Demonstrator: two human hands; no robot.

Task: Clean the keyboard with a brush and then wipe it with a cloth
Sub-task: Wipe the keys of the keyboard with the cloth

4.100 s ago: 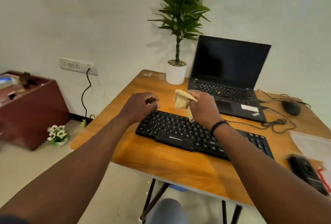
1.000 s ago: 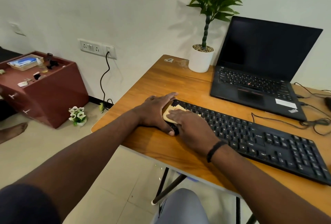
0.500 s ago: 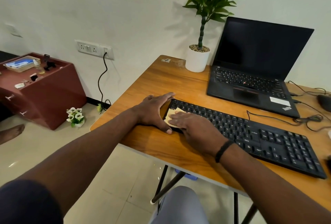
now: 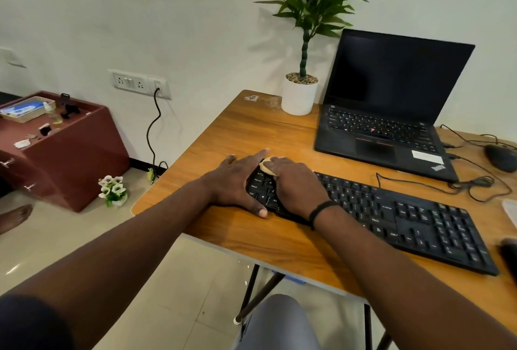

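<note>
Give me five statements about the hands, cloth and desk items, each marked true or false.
1. The right hand presses a yellow cloth onto the keyboard. True.
2. The left hand holds a brush. False: it rests flat at the keyboard's left end.
3. The laptop is closed. False: it is open, with a dark screen.
4. A potted plant stands left of the laptop. True.
5. The cloth is at the keyboard's number pad. False: it is at the left end.
</note>
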